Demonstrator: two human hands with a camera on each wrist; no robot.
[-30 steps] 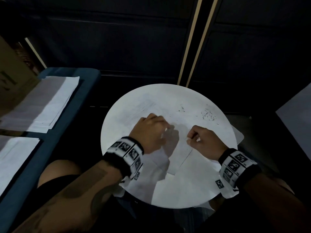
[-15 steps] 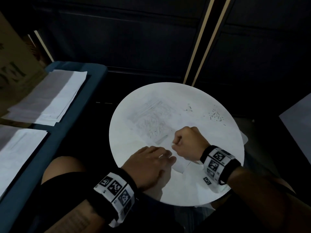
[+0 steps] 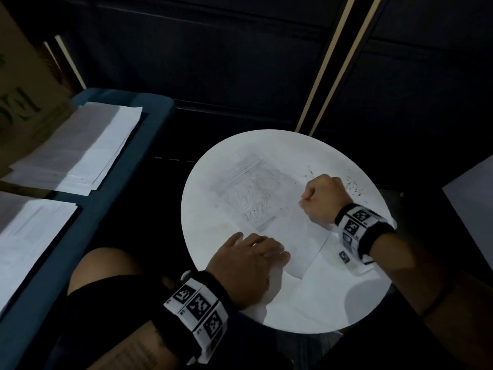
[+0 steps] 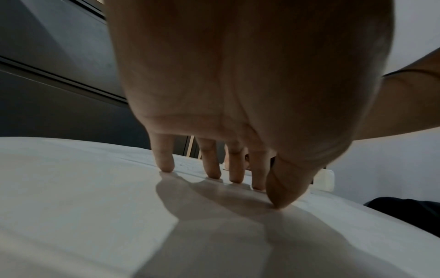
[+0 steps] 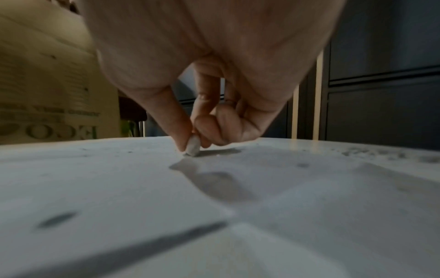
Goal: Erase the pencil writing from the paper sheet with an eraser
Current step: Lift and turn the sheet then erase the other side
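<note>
A white paper sheet (image 3: 269,198) with grey pencil scribble lies on the round white table (image 3: 202,236). My right hand (image 3: 324,198) pinches a small white eraser (image 5: 193,148) between thumb and fingertips, its tip pressed on the sheet at the right edge of the scribble. In the head view the eraser is hidden inside the fist. My left hand (image 3: 250,259) rests flat on the near corner of the sheet, fingers straight, fingertips (image 4: 213,174) pressing the paper (image 4: 95,188) down.
Dark eraser crumbs (image 3: 352,188) are scattered on the table's far right. Stacks of paper (image 3: 80,148) lie on a blue bench (image 3: 149,124) at the left, beside a cardboard box (image 3: 18,89). The table's near edge is above my knees.
My left hand slid from the sheet's middle to its near corner, uncovering the scribble. My right hand with the eraser moved left, then out to the sheet's far right. The head view shifted.
</note>
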